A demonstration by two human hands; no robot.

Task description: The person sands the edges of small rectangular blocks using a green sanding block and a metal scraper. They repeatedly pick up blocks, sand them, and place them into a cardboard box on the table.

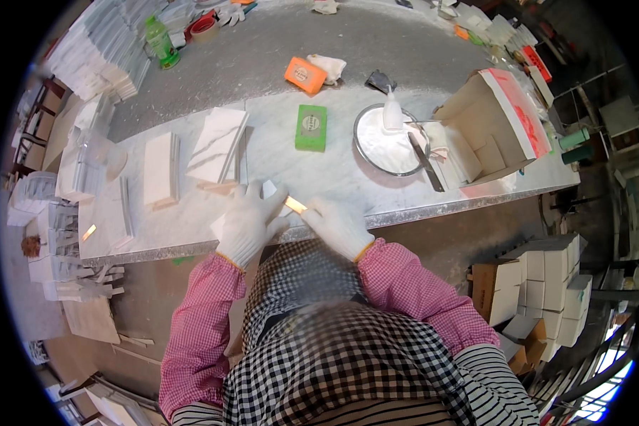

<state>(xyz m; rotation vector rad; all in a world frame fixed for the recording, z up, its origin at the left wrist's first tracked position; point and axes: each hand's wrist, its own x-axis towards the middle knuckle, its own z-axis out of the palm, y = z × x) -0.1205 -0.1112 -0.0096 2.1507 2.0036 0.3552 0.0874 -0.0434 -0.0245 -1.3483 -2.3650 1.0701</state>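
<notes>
My left hand [249, 219], in a white knitted glove, is bent over a white tile piece [269, 189] near the table's front edge. Part of that piece shows past the fingers; the rest is hidden under the glove. Beside it, my right hand [339, 226], gloved alike, pinches the end of a short shiny gold strip [295, 205] that points toward the left fingers. Just beyond my left hand lies a stack of white, grey-veined tiles [219, 144]. Another stack of pale tiles [162, 170] is to its left. A green block [311, 128] lies farther back.
A bowl of white paste [378, 145] holds a white nozzle bottle [392, 111], with a dark-bladed knife [426, 163] at its rim. An open cardboard box [490, 128] stands on the right. Behind are an orange block [305, 75] and green bottle [161, 44]. Another gold strip [89, 232] lies far left.
</notes>
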